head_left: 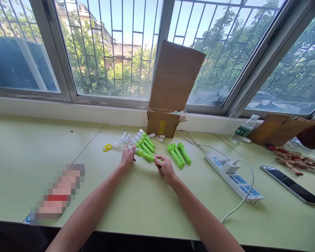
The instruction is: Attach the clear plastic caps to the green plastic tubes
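Between my two hands is a green plastic handle with a clear tube (145, 155), lying slanted just above the table. My left hand (127, 156) pinches its clear end, while the fingers of my right hand (166, 169) close round the green end. Just behind it lie several similar green handles with clear tubes (147, 140). Loose clear tubes (125, 136) and a yellow ring-shaped piece (107, 147) are to the left of these. On the right, three green handles without tubes (175, 156) rest side by side. Small white pieces (160, 139) lie near the box.
An open cardboard box (161, 122) stands against the window sill. To the right are a power strip (233, 178) with a plugged-in charger and cable, a phone (291, 183), a water bottle (244, 129) and wooden pieces (296, 159). A blurred-out item (59, 194) lies front left.
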{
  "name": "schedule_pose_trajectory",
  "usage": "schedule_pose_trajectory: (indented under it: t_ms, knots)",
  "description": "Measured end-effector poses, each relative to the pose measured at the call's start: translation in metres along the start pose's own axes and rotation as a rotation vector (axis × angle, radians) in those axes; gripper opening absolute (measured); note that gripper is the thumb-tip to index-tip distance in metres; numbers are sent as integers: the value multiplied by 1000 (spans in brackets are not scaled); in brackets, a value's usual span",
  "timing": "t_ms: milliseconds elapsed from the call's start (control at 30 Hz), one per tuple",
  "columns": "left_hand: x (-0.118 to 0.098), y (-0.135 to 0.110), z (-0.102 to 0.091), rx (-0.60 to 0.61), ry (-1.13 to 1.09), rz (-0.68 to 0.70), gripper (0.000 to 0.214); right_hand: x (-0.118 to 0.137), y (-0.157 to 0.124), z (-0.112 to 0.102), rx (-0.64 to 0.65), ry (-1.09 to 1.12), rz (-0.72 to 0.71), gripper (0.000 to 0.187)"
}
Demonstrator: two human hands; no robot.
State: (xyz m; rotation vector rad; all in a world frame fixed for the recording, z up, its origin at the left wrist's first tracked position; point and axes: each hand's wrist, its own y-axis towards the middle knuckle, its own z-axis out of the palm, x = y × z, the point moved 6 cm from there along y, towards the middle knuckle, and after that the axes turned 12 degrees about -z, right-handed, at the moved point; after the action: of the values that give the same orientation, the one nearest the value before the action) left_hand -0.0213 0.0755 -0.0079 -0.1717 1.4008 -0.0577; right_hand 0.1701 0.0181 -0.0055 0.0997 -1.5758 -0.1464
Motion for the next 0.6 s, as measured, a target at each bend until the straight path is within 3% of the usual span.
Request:
schedule_pose_trajectory:
  t_ms: [167,267,433,600]
  knots:
    - [-2,-1,1,7,8,15,40,-8,0,-1,49,120,150,30]
    - [-4,-2,2,0,-3,23,41,-9,1,-1,61,81,133,30]
    - [-8,-5,1,2,-45,30,43,9,0,-4,-40,-226,-193,36]
    - [-5,-6,4,47,-166,-85,43,33,-8,-5,-100,-554,-527,33]
